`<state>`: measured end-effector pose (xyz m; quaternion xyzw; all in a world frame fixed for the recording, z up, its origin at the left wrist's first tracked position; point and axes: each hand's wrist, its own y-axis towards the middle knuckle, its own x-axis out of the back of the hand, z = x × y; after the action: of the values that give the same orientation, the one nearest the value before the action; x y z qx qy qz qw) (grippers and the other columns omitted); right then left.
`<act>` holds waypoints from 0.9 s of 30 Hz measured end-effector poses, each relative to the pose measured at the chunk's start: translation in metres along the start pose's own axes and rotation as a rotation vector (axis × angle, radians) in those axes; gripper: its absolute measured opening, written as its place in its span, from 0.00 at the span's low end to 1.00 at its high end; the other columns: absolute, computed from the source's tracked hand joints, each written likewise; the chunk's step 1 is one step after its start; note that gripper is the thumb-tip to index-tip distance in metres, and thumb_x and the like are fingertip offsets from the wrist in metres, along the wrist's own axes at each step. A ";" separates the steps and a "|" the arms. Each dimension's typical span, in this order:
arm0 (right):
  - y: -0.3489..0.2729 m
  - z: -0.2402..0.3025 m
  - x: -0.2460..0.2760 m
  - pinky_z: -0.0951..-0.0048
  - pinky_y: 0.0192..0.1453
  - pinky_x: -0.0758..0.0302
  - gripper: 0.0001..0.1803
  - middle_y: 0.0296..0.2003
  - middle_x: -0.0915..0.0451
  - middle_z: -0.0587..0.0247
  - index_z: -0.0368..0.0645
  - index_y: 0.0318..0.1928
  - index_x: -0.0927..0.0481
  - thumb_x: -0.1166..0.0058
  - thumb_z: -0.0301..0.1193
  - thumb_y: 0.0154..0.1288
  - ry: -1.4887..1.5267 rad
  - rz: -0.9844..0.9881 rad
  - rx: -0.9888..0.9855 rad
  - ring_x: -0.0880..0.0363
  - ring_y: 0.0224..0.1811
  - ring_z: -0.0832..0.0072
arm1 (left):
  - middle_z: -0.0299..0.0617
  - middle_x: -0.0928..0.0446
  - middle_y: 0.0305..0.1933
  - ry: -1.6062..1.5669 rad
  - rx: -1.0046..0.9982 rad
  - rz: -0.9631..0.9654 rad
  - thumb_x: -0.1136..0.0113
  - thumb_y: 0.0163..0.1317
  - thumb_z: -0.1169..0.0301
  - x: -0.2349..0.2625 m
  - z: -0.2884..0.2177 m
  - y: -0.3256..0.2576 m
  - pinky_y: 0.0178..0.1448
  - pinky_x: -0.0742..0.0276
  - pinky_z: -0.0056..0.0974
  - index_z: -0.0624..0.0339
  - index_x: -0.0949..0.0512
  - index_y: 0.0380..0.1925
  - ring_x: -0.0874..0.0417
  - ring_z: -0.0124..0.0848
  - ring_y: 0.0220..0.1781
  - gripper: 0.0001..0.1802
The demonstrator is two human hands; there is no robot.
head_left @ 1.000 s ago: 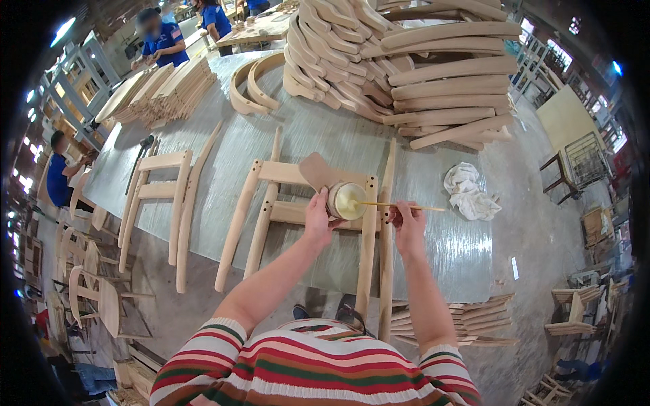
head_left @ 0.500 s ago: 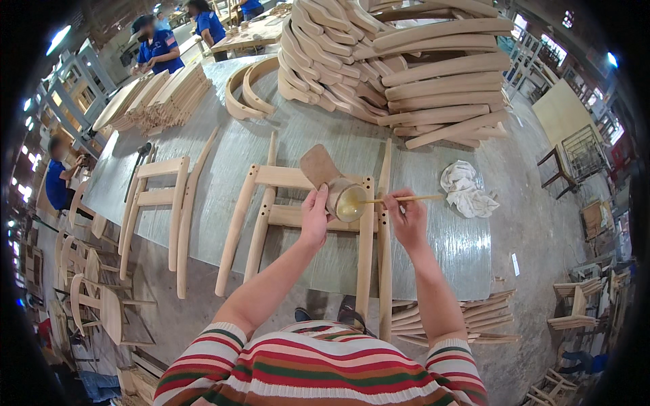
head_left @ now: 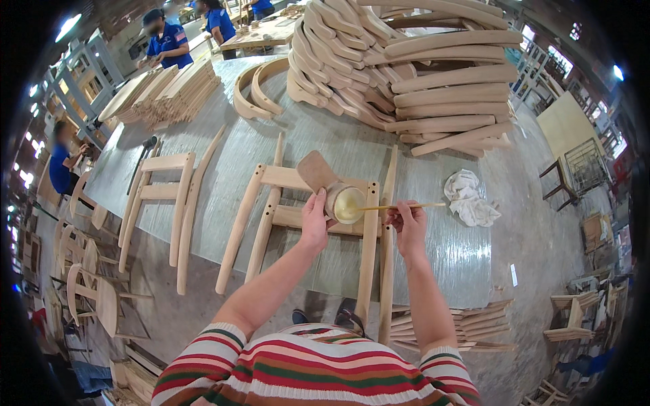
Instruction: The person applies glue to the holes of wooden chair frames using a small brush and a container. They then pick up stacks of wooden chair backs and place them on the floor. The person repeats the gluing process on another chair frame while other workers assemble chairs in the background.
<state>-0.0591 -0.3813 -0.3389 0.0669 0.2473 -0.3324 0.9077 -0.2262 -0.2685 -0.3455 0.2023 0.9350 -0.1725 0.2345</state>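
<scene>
My left hand (head_left: 315, 223) is wrapped around a small round cup (head_left: 332, 195) tipped toward me, with pale yellow liquid inside. A flat brown flap (head_left: 315, 170) sticks up beside the cup on its far side. Pinched in the fingers of my right hand (head_left: 409, 227) is a thin wooden stick (head_left: 430, 205), whose left end reaches the cup's mouth. Below both hands lie wooden chair frames (head_left: 369, 271) with dark holes near their joints, jutting over the table's near edge. The cup hides part of their crosspieces.
A large pile of curved wooden parts (head_left: 447, 95) covers the back of the plastic-covered table (head_left: 460, 264). A crumpled white cloth (head_left: 467, 197) lies right. More chair frames (head_left: 167, 193) and slat stacks (head_left: 177, 95) are left. People in blue shirts (head_left: 168, 46) work beyond.
The view has shifted slightly. My right hand and the stick sit a little lower relative to the cup, and the stick's angle has changed slightly. My left hand still holds the cup.
</scene>
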 end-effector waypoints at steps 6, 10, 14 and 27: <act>-0.002 0.005 -0.004 0.76 0.32 0.25 0.03 0.26 0.23 0.60 0.40 0.32 0.29 0.49 0.24 0.61 0.112 0.025 -0.002 0.24 0.25 0.75 | 0.33 0.26 0.46 -0.048 0.085 -0.025 0.58 0.67 0.54 0.001 0.005 0.006 0.41 0.19 0.40 0.50 0.30 0.48 0.22 0.27 0.46 0.17; 0.007 -0.008 0.007 0.76 0.28 0.26 0.05 0.24 0.25 0.61 0.40 0.31 0.29 0.48 0.26 0.61 0.148 -0.109 -0.059 0.26 0.22 0.76 | 0.34 0.27 0.48 -0.061 0.122 -0.005 0.58 0.67 0.55 -0.009 0.010 0.015 0.44 0.19 0.44 0.51 0.31 0.50 0.23 0.30 0.48 0.18; 0.016 -0.027 0.006 0.78 0.20 0.31 0.09 0.18 0.30 0.68 0.45 0.27 0.30 0.46 0.31 0.61 0.221 -0.297 -0.217 0.32 0.17 0.80 | 0.36 0.27 0.48 -0.100 0.149 -0.027 0.59 0.68 0.55 -0.016 0.016 0.024 0.46 0.21 0.47 0.51 0.31 0.50 0.25 0.32 0.50 0.18; 0.072 0.018 0.018 0.78 0.32 0.28 0.08 0.25 0.22 0.61 0.37 0.33 0.27 0.49 0.29 0.63 -0.680 0.038 0.460 0.24 0.27 0.78 | 0.44 0.32 0.55 -0.219 0.263 -0.085 0.64 0.68 0.53 0.026 0.038 0.025 0.51 0.25 0.55 0.53 0.35 0.54 0.27 0.44 0.54 0.22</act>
<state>0.0057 -0.3413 -0.3347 0.1590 -0.1487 -0.3651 0.9052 -0.2217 -0.2548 -0.3963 0.1717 0.8809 -0.3239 0.2992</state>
